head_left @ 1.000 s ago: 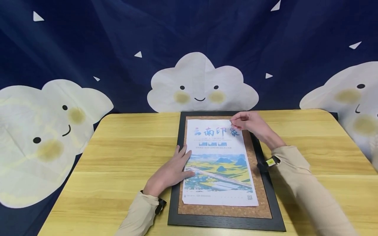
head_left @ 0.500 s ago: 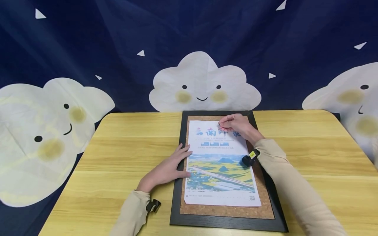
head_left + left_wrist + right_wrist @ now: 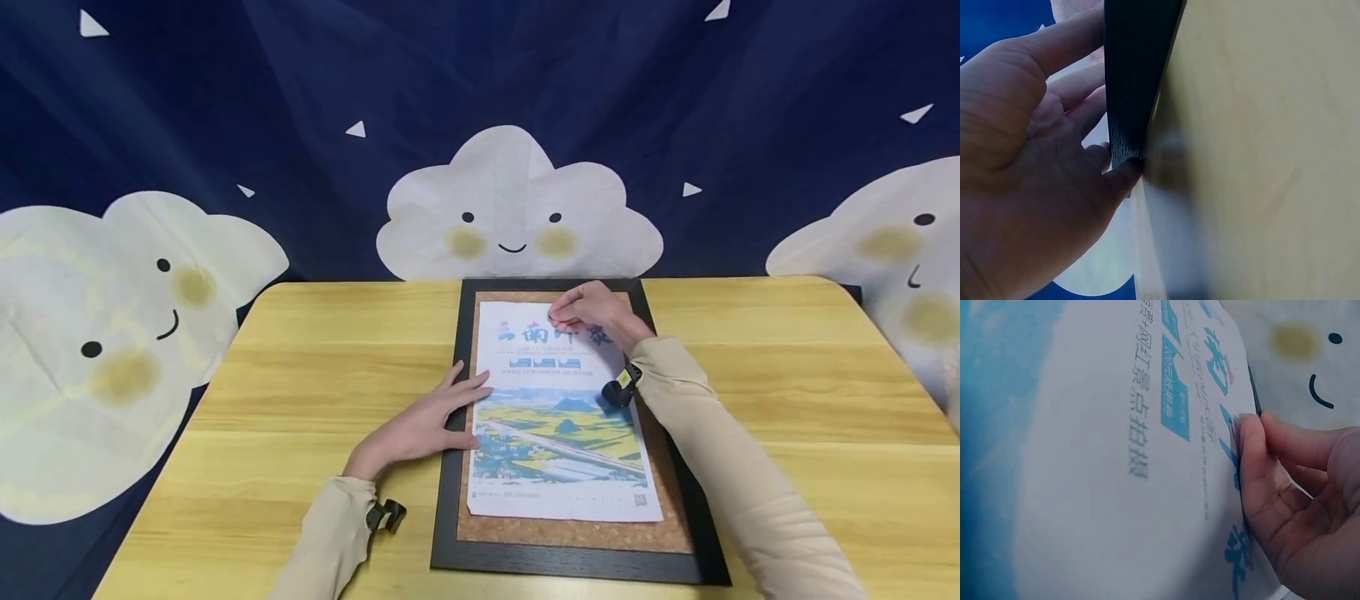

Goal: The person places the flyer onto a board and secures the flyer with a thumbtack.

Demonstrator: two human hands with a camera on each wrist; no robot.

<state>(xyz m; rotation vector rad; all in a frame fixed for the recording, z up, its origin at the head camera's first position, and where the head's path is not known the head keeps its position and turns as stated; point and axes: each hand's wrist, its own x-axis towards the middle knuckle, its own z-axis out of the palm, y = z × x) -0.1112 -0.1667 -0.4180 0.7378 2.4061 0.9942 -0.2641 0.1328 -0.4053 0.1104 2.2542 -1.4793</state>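
Note:
A black-framed cork board (image 3: 577, 533) lies flat on the table. On its cork rests a white poster (image 3: 558, 433) with blue writing and a yellow-green landscape. My left hand (image 3: 416, 429) has its fingers spread over the frame's left side, fingertips on the poster's left edge. In the left wrist view, its little finger touches the black frame (image 3: 1135, 69). My right hand (image 3: 596, 308) is at the poster's top edge, near the middle. Thumb and forefinger there pinch a small dark thing (image 3: 551, 316), mostly hidden by the fingertips. The right wrist view shows the pinching fingers (image 3: 1254, 450) against the poster.
The board stands on a light wooden table (image 3: 315, 375), its far side near the table's back edge. Behind hangs a dark blue cloth (image 3: 315, 75) with smiling white clouds (image 3: 517, 187). Black wrist devices (image 3: 386, 517) sit on both sleeves.
My right hand has moved left along the poster's top edge, from the right corner to near the middle, still pinching. The left hand has shifted slightly left, staying at the poster's edge.

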